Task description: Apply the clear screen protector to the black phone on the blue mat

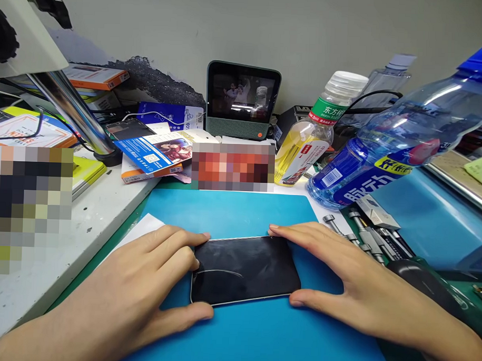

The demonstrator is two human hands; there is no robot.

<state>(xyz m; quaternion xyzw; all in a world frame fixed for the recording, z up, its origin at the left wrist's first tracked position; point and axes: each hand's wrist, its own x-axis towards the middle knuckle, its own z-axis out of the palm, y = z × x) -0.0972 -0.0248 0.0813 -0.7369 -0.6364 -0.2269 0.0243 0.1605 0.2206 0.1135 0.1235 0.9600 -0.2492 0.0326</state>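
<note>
A black smartphone (246, 267) lies screen up and sideways on a blue mat (219, 337). A curved light streak shows on the left part of its dark glass. My left hand (142, 282) grips the phone's left end, thumb at the near edge and fingers at the far corner and the short side. At the other end my right hand (344, 279) spans the phone, its fingers on the far corner and its thumb on the near corner. Whether the phone's underside is raised off the mat cannot be seen.
A smart display (243, 99) stands against the wall. To the right are a yellow-drink bottle (305, 140), a large blue-capped bottle (401, 133) and several screwdrivers (367, 235). A metal stand post (75, 111) rises at left above a white ledge (84, 233). Boxes and cards (151, 153) lie behind the mat.
</note>
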